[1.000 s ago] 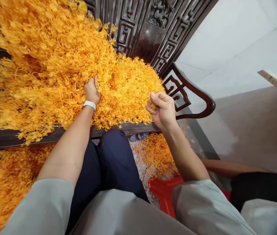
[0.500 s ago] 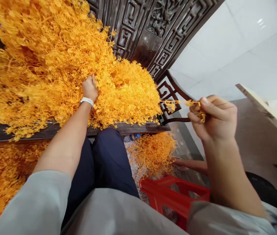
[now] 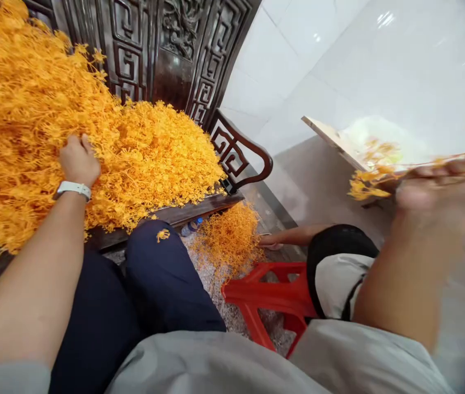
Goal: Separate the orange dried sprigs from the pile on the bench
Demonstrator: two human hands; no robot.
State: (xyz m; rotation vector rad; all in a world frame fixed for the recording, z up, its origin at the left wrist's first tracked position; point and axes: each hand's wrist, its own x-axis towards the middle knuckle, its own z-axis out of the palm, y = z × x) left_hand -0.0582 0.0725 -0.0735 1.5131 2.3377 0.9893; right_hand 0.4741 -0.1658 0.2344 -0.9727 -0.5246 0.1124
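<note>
A large heap of orange plastic flower sprigs [image 3: 167,153] covers the dark wooden bench. My left hand [image 3: 80,161], with a white wristband, rests against the heap's front, fingers curled and their tips hidden among the sprigs; what they grip I cannot make out. Out to the right, my right hand [image 3: 417,191] is blurred by motion. An orange plastic flower sprig [image 3: 370,183] sticks out from it to the left, and a thin orange strand runs rightward above it. One small loose orange piece [image 3: 162,235] lies on my knee.
A carved bench back [image 3: 175,76] and curved armrest [image 3: 249,158] stand behind the heap. Below lie more orange pieces [image 3: 232,235] and a bottle [image 3: 191,225]. A red stool [image 3: 265,293] is beside me, near another person's leg [image 3: 294,235]. A board edge [image 3: 335,142] juts out at right.
My view has turned right. My right hand has swung farther right with the orange sprig. My left hand stays at the heap. A loose orange piece now shows on my knee.
</note>
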